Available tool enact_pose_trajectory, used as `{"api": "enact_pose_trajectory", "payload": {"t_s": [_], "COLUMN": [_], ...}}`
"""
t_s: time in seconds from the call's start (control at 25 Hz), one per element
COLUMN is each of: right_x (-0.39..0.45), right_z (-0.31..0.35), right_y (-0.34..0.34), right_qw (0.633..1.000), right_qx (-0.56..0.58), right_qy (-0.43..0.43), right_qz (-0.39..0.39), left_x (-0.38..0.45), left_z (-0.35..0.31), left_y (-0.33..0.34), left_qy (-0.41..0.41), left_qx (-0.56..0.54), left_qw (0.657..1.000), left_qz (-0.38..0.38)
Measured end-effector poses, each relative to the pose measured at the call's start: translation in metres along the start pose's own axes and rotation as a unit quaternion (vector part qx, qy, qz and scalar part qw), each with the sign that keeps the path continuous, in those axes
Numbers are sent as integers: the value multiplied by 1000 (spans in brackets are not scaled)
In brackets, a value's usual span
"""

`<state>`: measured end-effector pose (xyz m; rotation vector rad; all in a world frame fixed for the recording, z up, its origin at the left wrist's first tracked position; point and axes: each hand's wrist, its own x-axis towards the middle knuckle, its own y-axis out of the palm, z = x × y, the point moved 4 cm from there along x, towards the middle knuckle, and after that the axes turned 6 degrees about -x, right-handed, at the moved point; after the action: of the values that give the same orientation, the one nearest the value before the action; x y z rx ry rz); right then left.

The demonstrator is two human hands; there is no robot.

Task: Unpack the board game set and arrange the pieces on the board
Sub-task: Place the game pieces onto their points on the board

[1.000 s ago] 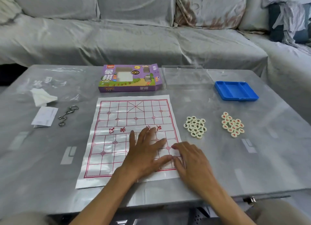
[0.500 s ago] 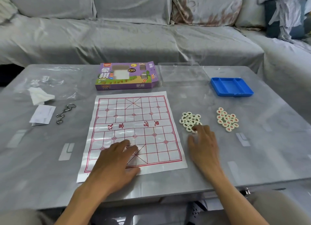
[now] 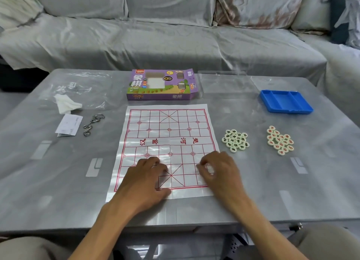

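The paper board (image 3: pixel 167 131), white with a red grid, lies flat in the middle of the table. My left hand (image 3: pixel 144 180) rests on its near left part with bent fingers and holds nothing. Over the near right squares, my right hand (image 3: pixel 220 174) has its fingertips pinched together on a small game piece that the fingers mostly hide. A pile of black-marked pieces (image 3: pixel 235 141) lies just right of the board. A pile of red-marked pieces (image 3: pixel 280 141) lies further right. The purple game box (image 3: pixel 161 84) sits behind the board.
A blue tray (image 3: pixel 286 102) stands at the back right, with a clear plastic lid (image 3: pixel 222 82) beside the box. At the left lie a metal ring puzzle (image 3: pixel 93 123), a paper slip (image 3: pixel 68 125) and a tissue (image 3: pixel 66 104). A covered sofa (image 3: pixel 175 35) runs behind the table (image 3: pixel 292 181).
My right hand reached to the black-marked pile, then came back over the board's near right squares with fingertips pinched. My left hand slid left on the board and its fingers bent.
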<state>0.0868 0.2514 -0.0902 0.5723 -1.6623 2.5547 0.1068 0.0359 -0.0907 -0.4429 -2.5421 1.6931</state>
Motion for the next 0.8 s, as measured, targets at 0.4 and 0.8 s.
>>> {"api": "enact_pose_trajectory", "payload": {"t_s": [0.4, 0.8], "right_x": [25, 24], "right_z": [-79, -7], "right_y": [-7, 13], "right_qw": [972, 999], "right_qx": [-105, 8], "right_qy": [209, -27], "right_qz": [-19, 23], "left_x": [4, 5], "left_z": [1, 3], "left_y": [-1, 2], "left_qy": [-3, 1], "left_qx": [8, 9], "left_qw": [1000, 1000], "left_qz": [1, -5]}}
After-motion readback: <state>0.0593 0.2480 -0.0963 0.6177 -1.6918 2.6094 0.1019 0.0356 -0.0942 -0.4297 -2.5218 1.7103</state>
